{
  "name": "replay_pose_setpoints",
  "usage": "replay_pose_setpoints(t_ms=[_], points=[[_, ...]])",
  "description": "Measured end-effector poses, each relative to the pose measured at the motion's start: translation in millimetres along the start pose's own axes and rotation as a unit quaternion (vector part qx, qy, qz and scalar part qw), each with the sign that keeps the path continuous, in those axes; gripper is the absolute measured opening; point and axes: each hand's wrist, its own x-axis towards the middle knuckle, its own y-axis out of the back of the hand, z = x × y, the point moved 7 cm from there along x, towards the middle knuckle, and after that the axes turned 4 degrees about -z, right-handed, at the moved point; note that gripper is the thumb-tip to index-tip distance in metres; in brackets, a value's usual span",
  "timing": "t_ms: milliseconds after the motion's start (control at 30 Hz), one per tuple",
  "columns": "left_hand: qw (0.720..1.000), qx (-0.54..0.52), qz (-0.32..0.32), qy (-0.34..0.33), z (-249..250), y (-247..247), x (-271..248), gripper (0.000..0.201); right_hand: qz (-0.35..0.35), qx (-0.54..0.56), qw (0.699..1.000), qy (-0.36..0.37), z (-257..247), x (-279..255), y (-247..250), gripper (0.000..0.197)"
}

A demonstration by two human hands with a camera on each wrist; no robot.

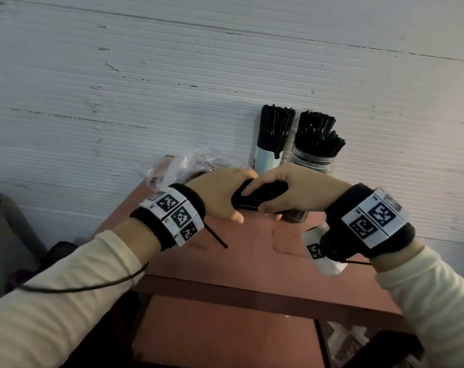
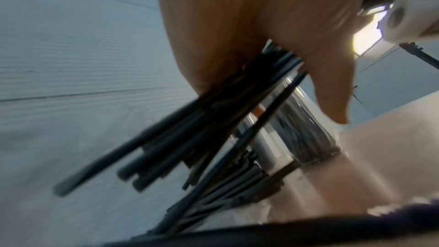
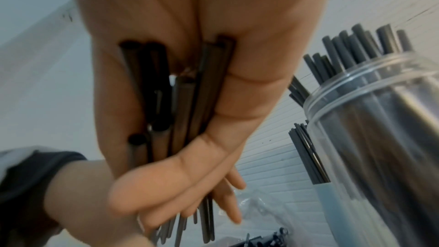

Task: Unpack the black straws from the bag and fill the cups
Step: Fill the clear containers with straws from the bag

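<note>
Left hand (image 1: pixel 220 193): at 9 o'clock of the bundle, fingers curled round its left end, thumb below.
Right hand (image 1: pixel 286 189): at 3 o'clock of the bundle, fingers wrapped over the top, thumb beneath; grip clamped on the straws.
Bundle (image 1: pixel 260 196): black straws lying roughly level between both hands, above the table; ends uneven in the left wrist view (image 2: pixel 190 138).
Clear jar (image 1: pixel 314 160): at 1 o'clock of the hands, against the wall, packed with upright black straws.
Pale cup (image 1: pixel 268 158): just beside the jar at its 9 o'clock, also holding upright straws.
Bag (image 1: pixel 183 163): clear, crumpled, at 11 o'clock of the left hand, on the table's far edge.
Loose straw (image 1: pixel 217 236): lay on the table at 6 o'clock of the left wrist.
Table (image 1: pixel 252 264): reddish top.
Wall (image 1: pixel 172 75): white, ribbed, behind the cups.
</note>
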Motion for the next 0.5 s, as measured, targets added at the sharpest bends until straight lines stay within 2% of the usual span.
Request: replay_pose_setpoints(t_ms=[100, 167, 333, 367, 433, 500], points=[[0.999, 0.000, 0.036, 0.008, 9.9, -0.1, 9.2, 0.031, 0.014, -0.010, 1.000, 0.002, 3.3, -9.1, 4.5, 0.037], [0.998, 0.002, 0.056, 0.007, 15.3, 1.0, 12.8, 0.015, 0.038, -0.007, 0.999, 0.005, 6.5, -13.4, 8.9, 0.040], [0.998, -0.029, 0.057, 0.007, 14.3, -3.5, 14.3, 0.013, 0.064, 0.013, 0.998, 0.006, 13.3, -17.5, 5.2, 0.041], [0.998, -0.038, 0.057, 0.004, 13.0, -3.7, 13.6, 0.010, 0.078, 0.027, 0.997, 0.007, 14.0, -17.5, 4.2, 0.041], [0.996, -0.055, 0.063, 0.006, 9.0, -2.5, 11.1, 0.018, 0.113, 0.040, 0.993, 0.006, 15.5, -17.3, 5.4, 0.041], [0.993, -0.085, 0.081, 0.019, 1.2, 0.9, 9.2, 0.012, 0.148, 0.034, 0.988, 0.001, 18.3, -17.4, 9.6, 0.046]])
